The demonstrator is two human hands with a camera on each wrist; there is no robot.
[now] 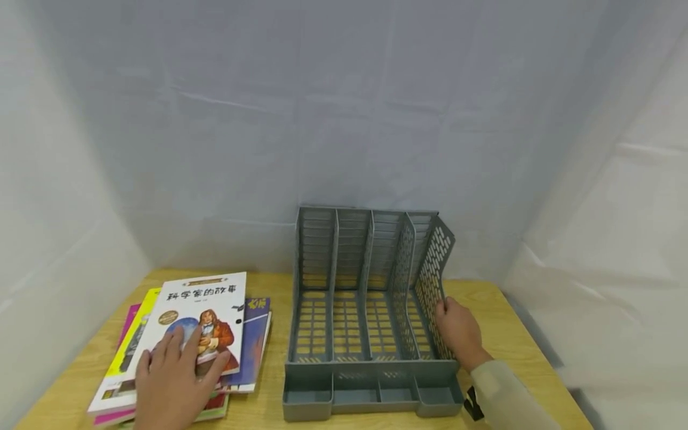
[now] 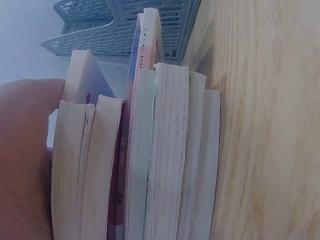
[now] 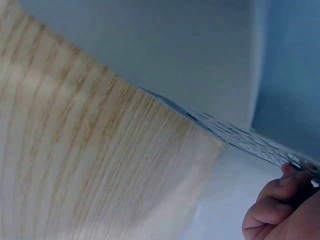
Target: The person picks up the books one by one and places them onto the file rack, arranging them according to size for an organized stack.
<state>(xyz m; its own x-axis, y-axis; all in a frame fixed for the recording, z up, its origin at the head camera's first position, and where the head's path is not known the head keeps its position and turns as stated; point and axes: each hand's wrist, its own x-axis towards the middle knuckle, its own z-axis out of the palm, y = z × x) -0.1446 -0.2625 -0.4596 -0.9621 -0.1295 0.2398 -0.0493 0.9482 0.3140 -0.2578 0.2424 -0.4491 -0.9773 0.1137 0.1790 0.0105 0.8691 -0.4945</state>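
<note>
My left hand (image 1: 174, 376) rests with fingers spread on the top book (image 1: 206, 316), white with a figure in a red coat. Under it lies a stack of several books (image 2: 167, 150), their page edges showing in the left wrist view. To the right stands a grey file rack (image 1: 349, 367) with upright dividers, slatted compartments and small trays along its front. My right hand (image 1: 459, 331) grips the front edge of the rack's perforated right side panel (image 1: 434, 257). In the right wrist view, curled fingers (image 3: 272, 210) meet that panel; part of the hand is cut off.
Both sit on a wood-grain table (image 1: 489, 304). White sheeting (image 1: 344, 119) hangs behind and on both sides. A small black object (image 1: 473, 405) lies beside the rack's front right corner, partly hidden by my right sleeve (image 1: 507, 394).
</note>
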